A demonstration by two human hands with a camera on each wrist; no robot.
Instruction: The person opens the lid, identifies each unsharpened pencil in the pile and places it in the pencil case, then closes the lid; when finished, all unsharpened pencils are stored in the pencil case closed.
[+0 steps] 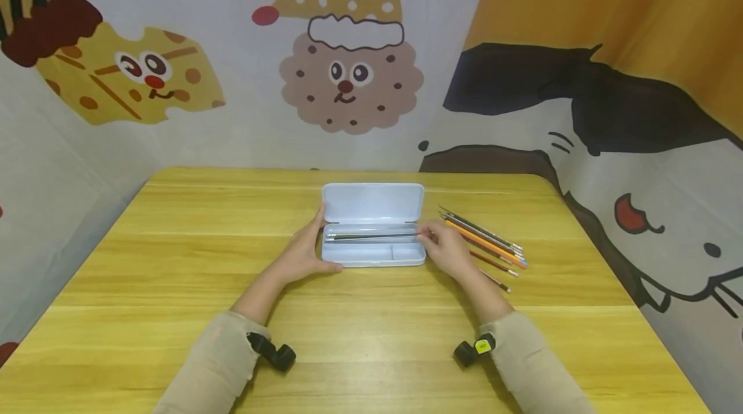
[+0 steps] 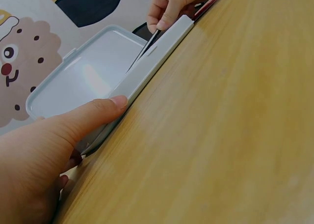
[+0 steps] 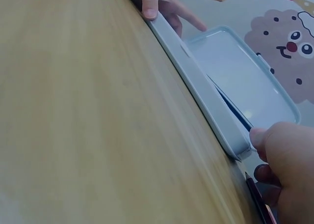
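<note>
A pale blue pencil case (image 1: 356, 254) stands open on the table, its lid (image 1: 373, 202) tilted up at the back. My left hand (image 1: 297, 257) grips the case's left end, thumb on the front wall and fingers round toward the back. At the other end, my right hand (image 1: 448, 250) pinches the end of a dark pencil (image 1: 377, 235) that lies lengthwise over the rear compartment. In the right wrist view this pencil (image 3: 230, 103) slants from inside the case up to the thumb and fingertips. The front compartment has a small divider toward the right.
Several loose pencils (image 1: 484, 240), dark, orange and red, lie fanned out on the wooden table (image 1: 371, 336) beside and beyond my right hand. A fabric backdrop (image 1: 244, 143) with cartoon prints hangs behind the table's far edge.
</note>
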